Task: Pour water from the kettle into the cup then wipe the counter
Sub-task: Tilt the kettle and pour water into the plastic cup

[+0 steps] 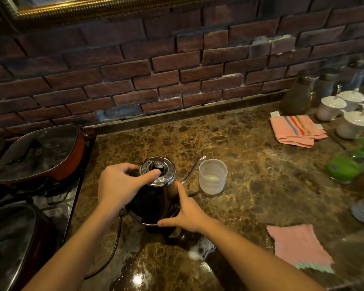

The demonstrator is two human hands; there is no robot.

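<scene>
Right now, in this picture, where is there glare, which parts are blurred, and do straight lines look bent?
Head view: glare sits on the wet counter near the bottom edge and on the kettle lid; the white teacups and green object at the right edge are blurred; the brick wall rows curve, from wide-angle distortion; light is dim and warm.

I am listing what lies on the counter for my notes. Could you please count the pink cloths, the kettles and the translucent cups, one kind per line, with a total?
Pink cloths: 2, a striped one near the wall and a plain one near the front edge.
Kettles: 1
Translucent cups: 1
Total: 4
</scene>
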